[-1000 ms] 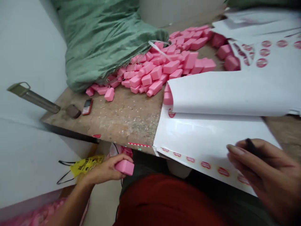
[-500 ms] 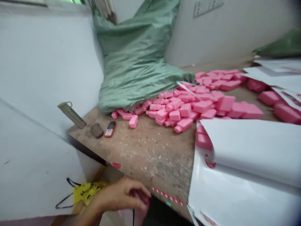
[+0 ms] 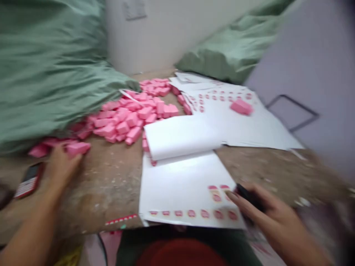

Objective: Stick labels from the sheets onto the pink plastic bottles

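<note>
My left hand [image 3: 59,166] reaches across the worn wooden table [image 3: 111,184] and closes on a pink block [image 3: 78,148] at the near left end of the pink block pile [image 3: 130,118]. My right hand [image 3: 266,214] rests at the lower right corner of a white sticker sheet [image 3: 183,184], pinching a thin black tool [image 3: 246,195] over the red round stickers [image 3: 216,192]. The frame is motion-blurred.
A large green sack [image 3: 47,74] lies at the left behind the pile, another green sack [image 3: 235,51] at the back right. More sticker sheets [image 3: 235,118] with one pink block [image 3: 241,106] on them lie at the right. A small phone [image 3: 29,181] sits at the left edge.
The view swung right. My left hand came up from below the table edge to the pile and took a block. My right hand is back in view on the sticker sheet.
</note>
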Demonstrator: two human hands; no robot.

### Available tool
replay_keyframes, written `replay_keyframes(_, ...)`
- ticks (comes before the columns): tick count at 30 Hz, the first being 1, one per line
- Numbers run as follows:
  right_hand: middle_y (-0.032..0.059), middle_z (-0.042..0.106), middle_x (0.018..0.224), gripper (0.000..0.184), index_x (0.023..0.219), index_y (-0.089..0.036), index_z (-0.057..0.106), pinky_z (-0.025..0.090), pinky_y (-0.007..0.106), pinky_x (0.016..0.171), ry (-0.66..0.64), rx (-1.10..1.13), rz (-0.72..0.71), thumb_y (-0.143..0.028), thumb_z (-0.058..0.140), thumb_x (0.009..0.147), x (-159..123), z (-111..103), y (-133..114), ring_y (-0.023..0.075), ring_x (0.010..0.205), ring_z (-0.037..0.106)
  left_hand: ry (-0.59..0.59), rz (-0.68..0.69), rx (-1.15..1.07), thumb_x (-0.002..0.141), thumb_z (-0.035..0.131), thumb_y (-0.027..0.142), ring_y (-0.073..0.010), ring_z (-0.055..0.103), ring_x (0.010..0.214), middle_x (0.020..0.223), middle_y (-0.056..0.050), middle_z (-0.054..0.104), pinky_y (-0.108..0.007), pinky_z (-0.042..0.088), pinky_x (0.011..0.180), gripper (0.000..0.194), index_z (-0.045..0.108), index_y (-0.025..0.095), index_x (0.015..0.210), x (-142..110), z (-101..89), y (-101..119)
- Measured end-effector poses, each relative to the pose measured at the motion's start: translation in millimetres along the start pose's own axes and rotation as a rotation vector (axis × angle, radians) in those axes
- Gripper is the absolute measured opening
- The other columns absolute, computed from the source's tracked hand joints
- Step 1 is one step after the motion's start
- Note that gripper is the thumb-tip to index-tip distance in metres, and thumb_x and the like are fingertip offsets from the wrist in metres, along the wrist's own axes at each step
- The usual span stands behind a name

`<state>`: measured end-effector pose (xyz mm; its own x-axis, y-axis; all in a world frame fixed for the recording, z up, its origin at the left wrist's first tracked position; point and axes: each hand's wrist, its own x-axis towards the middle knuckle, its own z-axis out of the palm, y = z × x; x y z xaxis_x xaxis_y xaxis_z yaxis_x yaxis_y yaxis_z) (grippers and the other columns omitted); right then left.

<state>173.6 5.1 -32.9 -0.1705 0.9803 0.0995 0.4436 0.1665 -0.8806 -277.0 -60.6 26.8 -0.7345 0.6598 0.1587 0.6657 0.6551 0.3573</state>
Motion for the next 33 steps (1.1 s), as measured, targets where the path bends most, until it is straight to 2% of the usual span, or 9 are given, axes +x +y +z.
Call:
replay_keyframes(2, 0.0020, 0.066, 0.067, 0.024, 0.077, -0.023, 0.066, 0.045, 0.030, 0.049, -0.008, -0.111, 0.086, -0.046, 0.067, 0.083, -1, -18, 5, 0.0221, 0.059, 0.061, 0.158, -0.103, -0.498, 0.078, 0.070, 0.023, -0.0267, 0.047, 0.128, 0.135, 0.004, 0.054, -0.048, 0.039, 0.108, 0.051, 0.045, 0.026, 0.123, -14, 2.0, 10)
replay_keyframes(4, 0.0001, 0.065, 0.066, 0.024, 0.078, -0.022, 0.065, 0.045, 0.030, 0.051, -0.002, -0.209, 0.119, -0.045, 0.063, 0.083, 2, -24, 8, 0.0210, 0.059, 0.060, 0.056, -0.191, -0.927, 0.086, 0.053, 0.013, -0.0180, 0.050, 0.121, 0.119, 0.010, 0.064, -0.036, 0.044, 0.102, 0.027, 0.055, 0.024, 0.111, -33, 2.5, 30)
replay_keyframes(8, 0.0013, 0.071, 0.079, 0.025, 0.087, -0.023, 0.066, 0.048, 0.031, 0.060, -0.076, -0.252, 0.110, -0.047, 0.059, 0.085, 3, -19, 9, 0.0230, 0.070, 0.065, -0.313, -0.522, -1.376, 0.093, 0.033, 0.020, -0.0184, 0.064, 0.083, 0.086, -0.006, 0.071, -0.026, 0.056, 0.062, 0.030, 0.063, 0.015, 0.099, -76, 9.0, 97)
replay_keyframes(12, 0.0037, 0.074, 0.094, 0.030, 0.101, -0.024, 0.067, 0.048, 0.034, 0.069, -0.168, -0.283, 0.023, -0.046, 0.048, 0.093, 2, -15, 9, 0.0252, 0.083, 0.068, -0.718, -0.654, -1.465, 0.085, 0.057, 0.029, -0.0201, 0.067, 0.084, 0.102, -0.012, 0.070, -0.030, 0.059, 0.066, 0.033, 0.060, 0.016, 0.114, -121, 41.3, 154)
replay_keyframes(14, 0.0035, 0.074, 0.096, 0.029, 0.101, -0.024, 0.067, 0.047, 0.035, 0.070, -0.185, -0.339, -0.056, -0.040, 0.044, 0.096, 3, -14, 12, 0.0243, 0.084, 0.069, -0.922, -0.468, -1.332, 0.074, 0.070, 0.029, -0.0214, 0.066, 0.086, 0.105, -0.009, 0.069, -0.035, 0.058, 0.073, 0.048, 0.058, 0.020, 0.120, -144, 60.2, 170)
replay_keyframes(16, 0.0030, 0.074, 0.095, 0.027, 0.099, -0.023, 0.067, 0.044, 0.034, 0.068, -0.176, -0.400, -0.135, -0.034, 0.043, 0.097, 4, -13, 16, 0.0230, 0.081, 0.068, -1.043, -0.099, -1.080, 0.067, 0.076, 0.027, -0.0236, 0.065, 0.090, 0.107, -0.008, 0.068, -0.040, 0.055, 0.081, 0.056, 0.059, 0.024, 0.120, -163, 75.3, 179)
replay_keyframes(19, 0.0020, 0.074, 0.090, 0.024, 0.097, -0.022, 0.066, 0.038, 0.033, 0.064, -0.137, -0.479, -0.226, -0.030, 0.044, 0.097, 5, -11, 20, 0.0208, 0.074, 0.067, -0.975, 0.478, -0.686, 0.072, 0.070, 0.023, -0.0286, 0.061, 0.101, 0.115, -0.009, 0.067, -0.047, 0.048, 0.093, 0.048, 0.062, 0.024, 0.119, -181, 87.8, 184)
replay_keyframes(21, 0.0015, 0.074, 0.087, 0.022, 0.096, -0.022, 0.065, 0.036, 0.033, 0.063, -0.124, -0.509, -0.264, -0.029, 0.044, 0.098, 5, -9, 22, 0.0196, 0.070, 0.065, -0.917, 0.691, -0.541, 0.076, 0.063, 0.019, -0.0308, 0.059, 0.105, 0.120, -0.009, 0.067, -0.049, 0.047, 0.094, 0.051, 0.059, 0.025, 0.126, -186, 91.4, 184)
replay_keyframes(33, -0.0003, 0.072, 0.080, 0.022, 0.091, -0.020, 0.061, 0.027, 0.032, 0.063, -0.075, -0.614, -0.363, -0.025, 0.041, 0.101, 9, -3, 21, 0.0176, 0.062, 0.060, -0.964, 0.935, -0.214, 0.073, 0.059, 0.016, -0.0357, 0.052, 0.117, 0.157, -0.013, 0.033, -0.054, 0.044, 0.100, 0.059, 0.056, 0.018, 0.132, -180, 87.1, 185)
